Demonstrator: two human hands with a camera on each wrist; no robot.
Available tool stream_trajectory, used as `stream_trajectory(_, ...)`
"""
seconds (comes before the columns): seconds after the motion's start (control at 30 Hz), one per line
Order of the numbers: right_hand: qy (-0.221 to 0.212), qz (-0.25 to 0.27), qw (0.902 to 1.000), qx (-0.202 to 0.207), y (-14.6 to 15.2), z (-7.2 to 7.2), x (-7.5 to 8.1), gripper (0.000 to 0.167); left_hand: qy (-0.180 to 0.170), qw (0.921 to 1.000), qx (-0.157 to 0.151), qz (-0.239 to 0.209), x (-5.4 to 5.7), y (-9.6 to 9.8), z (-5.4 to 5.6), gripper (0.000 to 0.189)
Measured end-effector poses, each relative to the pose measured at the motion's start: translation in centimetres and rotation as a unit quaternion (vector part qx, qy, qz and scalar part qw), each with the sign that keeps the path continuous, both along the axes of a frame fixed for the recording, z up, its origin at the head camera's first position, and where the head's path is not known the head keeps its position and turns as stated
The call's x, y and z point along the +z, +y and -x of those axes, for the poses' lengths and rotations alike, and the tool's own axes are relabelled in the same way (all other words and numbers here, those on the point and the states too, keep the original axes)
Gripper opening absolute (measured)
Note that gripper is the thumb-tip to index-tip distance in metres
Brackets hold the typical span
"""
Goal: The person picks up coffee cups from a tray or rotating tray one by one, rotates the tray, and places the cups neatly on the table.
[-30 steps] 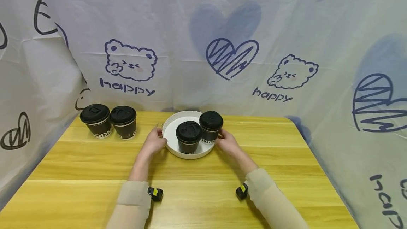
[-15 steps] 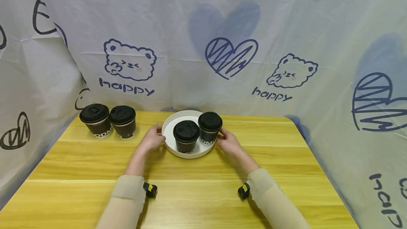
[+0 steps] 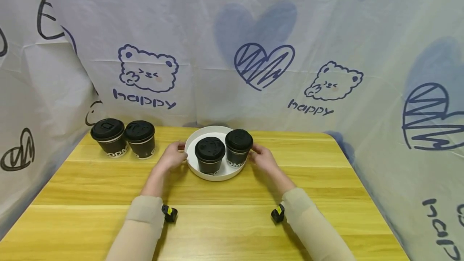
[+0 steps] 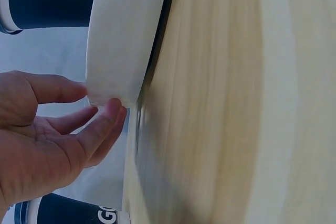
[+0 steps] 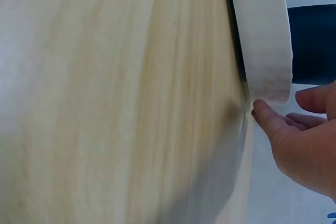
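Observation:
A round white tray (image 3: 197,135) stands at the table's back, carrying two black lidded paper coffee cups, the left cup (image 3: 210,155) nearer and the right cup (image 3: 239,148) a little farther back. My left hand (image 3: 173,156) pinches the tray's left side; in the left wrist view one digit of this hand (image 4: 52,135) meets the rim and others the outer wall. My right hand (image 3: 264,159) is at the tray's right side. In the right wrist view, this hand (image 5: 310,140) has a fingertip by the tray's lower edge, with the thumb apart from the rim.
Two more lidded black cups, an outer cup (image 3: 110,138) and an inner cup (image 3: 140,140), stand side by side at the back left of the wooden table (image 3: 224,220). A printed white cloth (image 3: 206,79) hangs close behind and beside the table.
The tray has turned slightly clockwise: its near cup has shifted left, its right cup slightly left and nearer. My left hand has moved a little left, my right hand slightly right.

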State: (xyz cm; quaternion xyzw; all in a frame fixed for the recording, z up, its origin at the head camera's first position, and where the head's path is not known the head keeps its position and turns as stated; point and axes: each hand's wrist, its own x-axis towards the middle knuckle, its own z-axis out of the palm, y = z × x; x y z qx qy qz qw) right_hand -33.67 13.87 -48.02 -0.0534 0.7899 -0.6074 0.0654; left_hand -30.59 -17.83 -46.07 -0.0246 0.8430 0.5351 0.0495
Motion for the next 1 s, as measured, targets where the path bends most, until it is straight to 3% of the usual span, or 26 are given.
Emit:
stream_trajectory(0.33, -0.021, 0.023, 0.9993, 0.021, -0.2, -0.3, -0.4, 0.044, -0.004, 0.9999, 0.006, 0.010, -0.2, -0.1, 0.2, 0.058)
stream_trajectory(0.7, -0.028, 0.036, 0.9989, 0.015, -0.4, -0.3, -0.1, 0.043, 0.011, 0.9999, 0.005, 0.009, -0.1, -0.3, -0.1, 0.054)
stream_trajectory(0.83, -0.022, 0.028, 0.9992, 0.017, -0.5, -0.5, 0.0, 0.044, 0.027, 0.9995, -0.011, 0.014, 0.1, -0.5, -0.7, 0.050)
stream_trajectory(1.0, -0.006, -0.019, 0.9998, 0.010, -0.4, -0.9, 0.2, 0.046, 0.026, 0.9994, -0.018, 0.013, 0.2, -0.5, -1.3, 0.047)
